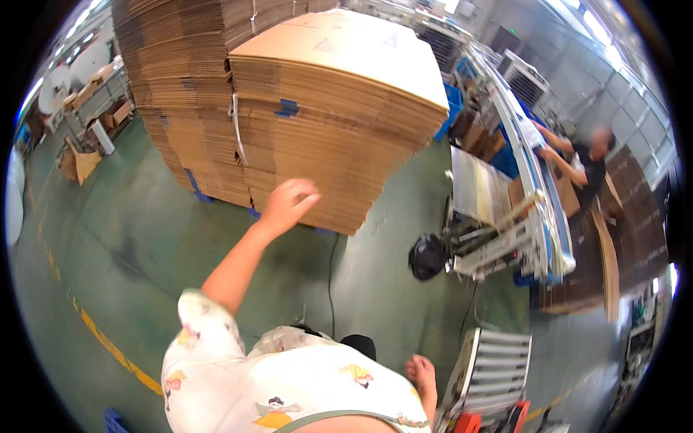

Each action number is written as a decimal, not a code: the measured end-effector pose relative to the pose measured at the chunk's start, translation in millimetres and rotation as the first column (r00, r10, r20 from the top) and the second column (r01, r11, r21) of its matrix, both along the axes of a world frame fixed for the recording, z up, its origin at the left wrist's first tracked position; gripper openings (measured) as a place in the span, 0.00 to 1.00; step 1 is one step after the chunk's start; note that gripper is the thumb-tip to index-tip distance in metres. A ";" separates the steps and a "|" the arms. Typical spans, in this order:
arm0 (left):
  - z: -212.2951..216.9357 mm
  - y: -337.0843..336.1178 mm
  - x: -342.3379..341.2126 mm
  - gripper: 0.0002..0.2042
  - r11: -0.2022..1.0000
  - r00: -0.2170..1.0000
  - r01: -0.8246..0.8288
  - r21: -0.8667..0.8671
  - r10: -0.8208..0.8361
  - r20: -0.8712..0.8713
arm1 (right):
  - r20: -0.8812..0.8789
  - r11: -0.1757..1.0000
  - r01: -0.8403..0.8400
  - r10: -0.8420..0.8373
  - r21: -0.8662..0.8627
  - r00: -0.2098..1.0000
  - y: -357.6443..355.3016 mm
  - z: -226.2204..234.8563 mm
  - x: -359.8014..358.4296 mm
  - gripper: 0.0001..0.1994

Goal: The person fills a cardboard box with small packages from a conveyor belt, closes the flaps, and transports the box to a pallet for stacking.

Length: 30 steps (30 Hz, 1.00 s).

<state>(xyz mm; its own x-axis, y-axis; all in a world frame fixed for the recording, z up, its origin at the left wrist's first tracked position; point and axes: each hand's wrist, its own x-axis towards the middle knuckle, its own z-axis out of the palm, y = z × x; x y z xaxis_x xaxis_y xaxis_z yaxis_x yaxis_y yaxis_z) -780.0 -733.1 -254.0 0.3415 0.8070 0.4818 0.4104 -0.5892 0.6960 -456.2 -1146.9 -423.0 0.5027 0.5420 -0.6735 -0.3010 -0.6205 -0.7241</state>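
My left hand (pixel 287 205) is stretched forward in front of a tall stack of flat brown cardboard sheets (pixel 310 144). Its fingers are loosely bent, thumb apart, with nothing visible in them. Whether it touches the stack I cannot tell; it seems to hang short of it. Down by my right side, my right hand (pixel 421 371) is curled closed, and I see nothing in it. A white strap (pixel 237 130) runs down the stack's edge, and blue tape (pixel 286 108) marks its front.
A conveyor (pixel 530 166) stands at the right, where a co-worker (pixel 592 166) handles something pale. A black bag (pixel 427 257) hangs at its near end. Nearer me is a roller conveyor (pixel 498 364). A dark cable (pixel 330 281) crosses the green floor; a broom (pixel 86 163) is far left.
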 end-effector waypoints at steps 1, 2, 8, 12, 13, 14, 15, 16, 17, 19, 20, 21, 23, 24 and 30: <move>18.9 32.2 36.2 0.13 0.989 1.000 0.007 0.146 -0.008 0.006 | -0.021 0.998 0.042 -0.041 0.053 0.999 14.2 -3.4 21.0 0.13; 35.4 63.0 69.1 0.16 0.961 1.000 0.008 0.278 -0.011 0.010 | 0.006 0.994 0.083 -0.084 0.068 0.996 30.2 -1.0 35.6 0.12; 90.8 198.1 224.8 0.36 0.671 0.920 -0.041 0.740 0.314 -0.233 | 0.220 0.897 -0.443 0.431 0.001 0.875 110.4 -93.5 271.4 0.18; 94.6 214.3 225.1 0.34 0.767 0.783 -0.051 0.639 0.428 -0.451 | 0.151 0.891 -0.416 0.393 0.183 0.907 336.0 62.1 305.9 0.09; 92.8 213.6 224.8 0.33 0.757 0.781 -0.050 0.652 0.436 -0.446 | 0.164 0.880 -0.405 0.374 0.249 0.913 382.3 77.7 326.1 0.05; 93.1 212.4 225.7 0.32 0.767 0.789 -0.071 0.637 0.435 -0.435 | 0.187 0.832 -0.417 0.373 0.367 0.909 446.7 39.3 384.8 0.07; 95.4 209.2 230.4 0.32 0.778 0.796 -0.085 0.622 0.428 -0.427 | 0.461 0.632 -0.608 0.408 0.480 0.788 505.8 56.4 392.8 0.08; 100.3 206.9 234.5 0.31 0.785 0.805 -0.105 0.610 0.427 -0.411 | 0.620 0.535 -0.679 0.324 0.503 0.715 562.2 91.1 393.4 0.08; 108.1 205.0 239.2 0.24 0.782 0.825 -0.135 0.608 0.428 -0.368 | 0.740 0.512 -0.767 0.324 0.387 0.590 609.3 132.3 390.8 0.07; 112.0 202.9 248.5 0.18 0.751 0.790 -0.159 0.641 0.486 -0.374 | 0.887 0.207 -0.884 0.114 0.419 0.447 662.6 210.4 353.4 0.12; 113.1 199.9 251.5 0.15 0.745 0.760 -0.167 0.646 0.514 -0.396 | 0.904 0.246 -0.882 0.047 0.402 0.425 682.9 235.0 328.1 0.13; 116.1 194.8 253.4 0.13 0.728 0.731 -0.157 0.667 0.539 -0.417 | 0.953 0.187 -0.935 -0.043 0.302 0.299 701.6 251.5 315.3 0.16; 117.1 178.3 255.0 0.10 0.723 0.674 -0.155 0.673 0.576 -0.463 | 0.975 -0.025 -0.991 -0.181 0.130 0.133 725.5 277.5 282.0 0.23; 119.3 171.6 259.8 0.09 0.731 0.638 -0.154 0.665 0.587 -0.498 | 0.981 -0.046 -0.998 -0.186 0.038 0.046 737.1 284.0 276.9 0.25; 152.4 162.3 281.4 0.07 0.477 0.493 -0.199 0.856 0.804 -0.334 | 0.970 -0.157 -0.978 -0.222 -0.138 -0.102 808.6 313.4 290.4 0.32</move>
